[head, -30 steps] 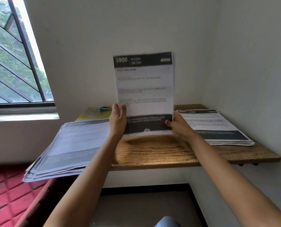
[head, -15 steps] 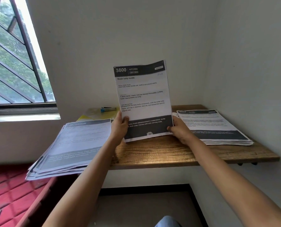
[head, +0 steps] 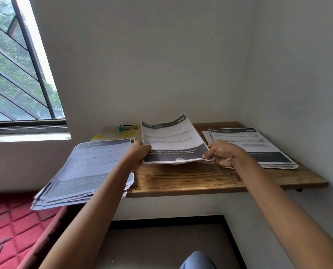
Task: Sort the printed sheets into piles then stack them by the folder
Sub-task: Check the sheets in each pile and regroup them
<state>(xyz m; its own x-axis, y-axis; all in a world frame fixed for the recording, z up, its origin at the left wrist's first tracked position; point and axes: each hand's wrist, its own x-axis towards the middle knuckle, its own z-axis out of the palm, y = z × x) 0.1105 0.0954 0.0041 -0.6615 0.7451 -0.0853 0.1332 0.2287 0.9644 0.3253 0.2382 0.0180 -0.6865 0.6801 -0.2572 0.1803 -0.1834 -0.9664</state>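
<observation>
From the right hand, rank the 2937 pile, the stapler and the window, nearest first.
From the right hand:
1. 2937 pile, just right, hand overlapping its edge.
2. Stapler, back left on the yellow folder.
3. Window, far left wall.

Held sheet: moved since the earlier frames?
Yes. The held sheet has tipped from upright against the wall down toward the wooden shelf, nearly flat now, both hands at its near edge.

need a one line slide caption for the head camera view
Both hands, left hand and right hand, hold a printed sheet over the wooden shelf, between two paper piles.
</observation>
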